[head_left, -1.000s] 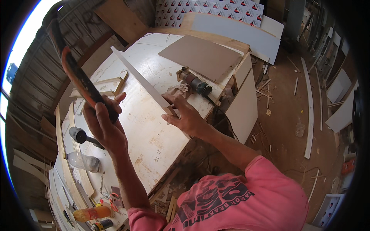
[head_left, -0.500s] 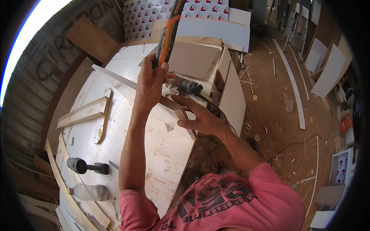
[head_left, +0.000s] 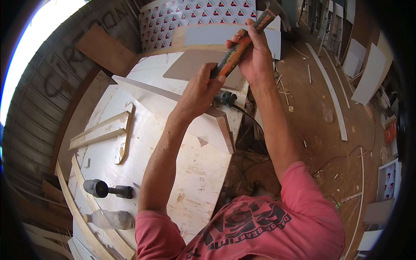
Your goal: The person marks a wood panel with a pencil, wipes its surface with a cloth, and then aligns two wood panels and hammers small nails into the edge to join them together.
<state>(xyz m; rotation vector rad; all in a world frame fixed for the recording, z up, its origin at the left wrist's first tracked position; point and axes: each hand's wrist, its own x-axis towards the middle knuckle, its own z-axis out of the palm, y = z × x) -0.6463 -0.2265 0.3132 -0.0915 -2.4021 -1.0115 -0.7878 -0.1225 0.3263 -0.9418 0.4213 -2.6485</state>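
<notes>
A hammer [head_left: 234, 55] with a worn black and orange handle is held up slantwise, its claw head at the upper right. My left hand [head_left: 196, 94] is closed round the lower end of the handle. Further up, nearer the head, my right hand [head_left: 257, 63] grips the handle, its fingertips showing past the far side. Below my hands a pale panel [head_left: 149, 102] stands on edge on the white workbench [head_left: 182, 186], its brown end edge facing the near right. A corded power tool [head_left: 225, 99] lies behind the panel, partly hidden by my left hand.
On the bench's left lie a wooden frame piece [head_left: 102, 130], a cordless drill [head_left: 106, 189], a clear plastic bottle [head_left: 110, 219] and long wood strips [head_left: 82, 212]. A flat grey board [head_left: 186, 65] rests at the back. Offcuts and a long white strip [head_left: 327, 89] litter the floor.
My right hand has left the panel's end and risen to the hammer handle. The hammer has tilted to the right and come lower, bringing its head into view.
</notes>
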